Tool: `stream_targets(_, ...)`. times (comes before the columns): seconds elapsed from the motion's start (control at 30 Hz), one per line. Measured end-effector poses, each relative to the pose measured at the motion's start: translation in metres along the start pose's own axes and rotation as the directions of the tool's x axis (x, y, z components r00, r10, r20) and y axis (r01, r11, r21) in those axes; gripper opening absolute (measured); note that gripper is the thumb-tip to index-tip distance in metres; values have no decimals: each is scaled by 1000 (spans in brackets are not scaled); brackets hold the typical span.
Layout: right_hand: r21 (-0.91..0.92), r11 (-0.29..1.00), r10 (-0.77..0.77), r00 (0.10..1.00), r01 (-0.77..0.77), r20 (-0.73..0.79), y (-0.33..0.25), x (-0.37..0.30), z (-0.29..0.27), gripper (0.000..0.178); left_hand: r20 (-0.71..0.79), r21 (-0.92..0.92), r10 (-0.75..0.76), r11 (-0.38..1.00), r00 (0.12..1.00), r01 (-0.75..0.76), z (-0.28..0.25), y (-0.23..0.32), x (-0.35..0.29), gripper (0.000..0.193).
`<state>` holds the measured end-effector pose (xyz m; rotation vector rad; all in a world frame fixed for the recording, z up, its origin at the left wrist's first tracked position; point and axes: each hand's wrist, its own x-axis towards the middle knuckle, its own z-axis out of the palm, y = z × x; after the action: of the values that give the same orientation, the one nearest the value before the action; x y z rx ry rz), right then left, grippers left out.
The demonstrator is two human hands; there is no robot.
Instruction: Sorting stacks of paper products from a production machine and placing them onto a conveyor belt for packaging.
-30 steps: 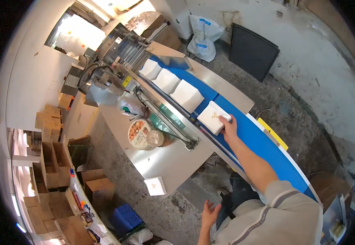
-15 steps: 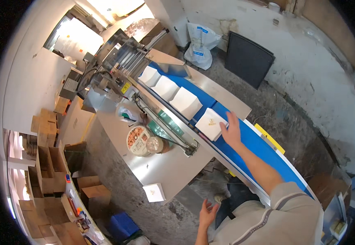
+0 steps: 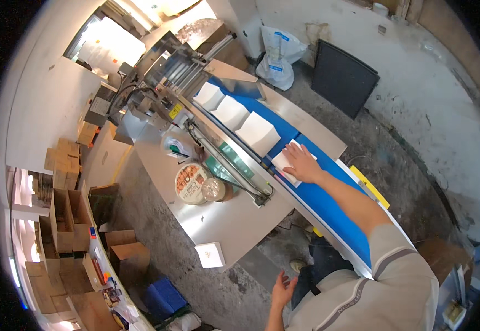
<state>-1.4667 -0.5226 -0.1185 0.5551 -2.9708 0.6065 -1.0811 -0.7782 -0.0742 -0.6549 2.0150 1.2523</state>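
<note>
Stack of white napkins [image 3: 279, 161] lies beneath the right hand's [image 3: 305, 167] fingers [image 3: 293, 155].

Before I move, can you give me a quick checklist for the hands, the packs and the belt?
1. Right hand off the near pack: not ok; it is spread over the top.
2. Left hand empty and clear of the belt: ok.
3. Near pack apart from the row of three packs: ok; a narrow blue strip shows between.
4. Loose pack well back from the table edge: not ok; it sits right by it.
5. Belt stopped: cannot tell from these pictures.
</note>
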Motion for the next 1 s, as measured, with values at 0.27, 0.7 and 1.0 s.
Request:
stream_targets(0.27, 488, 808, 446, 883, -329, -144, 22, -33, -14, 63, -7, -55, -28, 998, 1000, 27, 0, -11, -1, 70)
stream_targets(0.7, 732, -595, 486, 578, -331, 656, 13, -80, 40, 67, -19, 45, 8, 999, 1000, -7, -1, 3, -3, 74)
stream_targets(1.0, 797, -499, 502, 635, -342, 587, -12, -116, 4, 69, 73, 89, 196, 975, 978, -202, 3, -21, -12, 61)
